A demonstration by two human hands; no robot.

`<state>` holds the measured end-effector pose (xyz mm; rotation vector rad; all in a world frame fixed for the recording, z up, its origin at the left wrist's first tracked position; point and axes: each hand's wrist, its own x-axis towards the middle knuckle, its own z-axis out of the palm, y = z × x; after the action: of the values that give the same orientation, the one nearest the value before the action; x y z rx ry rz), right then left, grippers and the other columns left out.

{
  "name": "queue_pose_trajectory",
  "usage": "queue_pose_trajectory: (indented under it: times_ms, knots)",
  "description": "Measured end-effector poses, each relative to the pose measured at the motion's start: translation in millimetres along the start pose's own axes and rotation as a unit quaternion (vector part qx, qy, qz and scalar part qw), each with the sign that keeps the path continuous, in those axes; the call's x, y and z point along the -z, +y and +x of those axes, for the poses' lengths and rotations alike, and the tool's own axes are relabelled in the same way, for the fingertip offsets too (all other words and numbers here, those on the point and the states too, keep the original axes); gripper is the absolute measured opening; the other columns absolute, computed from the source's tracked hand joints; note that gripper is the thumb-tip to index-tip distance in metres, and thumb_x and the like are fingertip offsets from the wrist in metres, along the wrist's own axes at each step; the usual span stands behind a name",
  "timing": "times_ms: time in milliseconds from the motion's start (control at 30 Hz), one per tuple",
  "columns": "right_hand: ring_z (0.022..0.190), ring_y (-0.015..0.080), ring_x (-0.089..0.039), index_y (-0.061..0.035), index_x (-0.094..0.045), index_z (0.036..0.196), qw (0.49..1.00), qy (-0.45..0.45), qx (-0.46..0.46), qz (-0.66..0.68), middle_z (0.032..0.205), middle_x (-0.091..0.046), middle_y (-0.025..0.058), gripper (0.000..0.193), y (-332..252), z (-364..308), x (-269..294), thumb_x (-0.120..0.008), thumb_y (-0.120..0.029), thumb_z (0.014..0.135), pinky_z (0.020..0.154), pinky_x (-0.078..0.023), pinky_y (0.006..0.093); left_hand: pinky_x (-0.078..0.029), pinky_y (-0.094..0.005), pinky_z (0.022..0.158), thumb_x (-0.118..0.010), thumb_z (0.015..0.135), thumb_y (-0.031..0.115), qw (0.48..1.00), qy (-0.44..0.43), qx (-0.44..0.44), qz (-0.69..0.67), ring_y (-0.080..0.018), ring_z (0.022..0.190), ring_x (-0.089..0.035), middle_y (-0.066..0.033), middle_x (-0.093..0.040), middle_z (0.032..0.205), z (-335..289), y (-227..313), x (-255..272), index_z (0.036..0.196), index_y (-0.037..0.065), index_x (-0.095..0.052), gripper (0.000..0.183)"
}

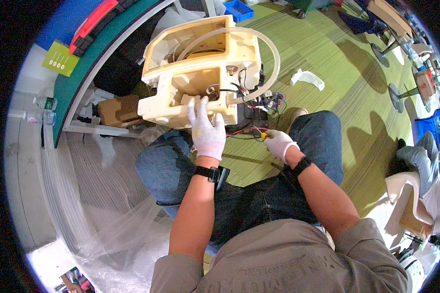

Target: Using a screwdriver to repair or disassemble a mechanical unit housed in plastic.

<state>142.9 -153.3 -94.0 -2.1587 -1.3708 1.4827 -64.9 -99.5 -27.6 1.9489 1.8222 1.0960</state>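
Note:
A cream plastic housing (156,108) with two open compartments stands in front of my knees. A clear hose (277,61) arches over its right side. My left hand (206,131), in a white glove, lies on its near wall, fingers stretched over the edge and thumb apart. To the right of the housing, my gloved right hand (280,145) is closed round a small screwdriver (264,136) with a yellow handle; its thin shaft points up and left. Loose wires (266,103) and connectors hang at the housing's right side, and a red wire runs near the screwdriver's tip.
At left are a table with a green top (66,102), a cardboard box (118,110) and clear plastic wrap (117,237). A blue bin (239,10) stands beyond the housing. White paper (308,78) lies on the green carpet. Another person (435,195) sits at far right.

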Motion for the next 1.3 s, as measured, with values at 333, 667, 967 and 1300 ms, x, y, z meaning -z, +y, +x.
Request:
queue_pose_trajectory:
  times_ms: [333,667,967,1300]
  knots:
    - [0.082,0.0312,-0.065,-0.0028,-0.062,0.111,0.999,-0.013,0.038,-0.016,0.089,-0.067,0.0202,0.037,-5,-5,0,-0.053,-0.025,0.082,0.074,-0.05,0.0373,-0.04,-0.0429,0.098,-0.058,0.078,0.012,1.0,0.004,0.003,-0.024,-0.0405,0.119,-0.044,-0.0228,-0.034,0.137,1,-8,-4,0.125,0.004,-0.049,0.049]
    - [0.088,0.0321,-0.064,-0.0022,-0.061,0.111,0.998,-0.023,0.058,-0.029,0.096,-0.066,0.0198,0.038,-3,-3,-3,-0.052,-0.027,0.083,0.078,-0.05,0.0371,-0.039,-0.0431,0.099,-0.059,0.078,0.011,0.999,-0.001,0.01,-0.038,-0.0407,0.121,-0.042,-0.0232,-0.033,0.137,0,-4,-3,0.126,0.004,-0.048,0.049]
    - [0.088,0.0341,-0.064,-0.0031,-0.061,0.111,0.993,0.017,0.102,-0.061,0.094,-0.066,0.0205,0.039,-3,-2,-5,-0.051,-0.028,0.083,0.079,-0.05,0.0385,-0.037,-0.0431,0.101,-0.059,0.078,0.01,1.0,0.011,-0.026,0.009,-0.0399,0.123,-0.04,-0.0234,-0.032,0.138,2,-4,-2,0.125,0.004,-0.048,0.049]
    - [0.09,0.0357,-0.064,-0.0068,-0.067,0.103,0.969,0.012,0.145,-0.202,0.097,-0.066,0.0197,0.032,-65,16,-1,-0.052,-0.024,0.081,0.08,-0.051,0.0403,-0.048,-0.0406,0.081,-0.056,0.085,0.024,0.923,-0.213,0.261,-0.186,-0.0319,0.086,-0.062,-0.0156,-0.065,0.091,60,1,33,0.101,0.005,-0.064,0.026]
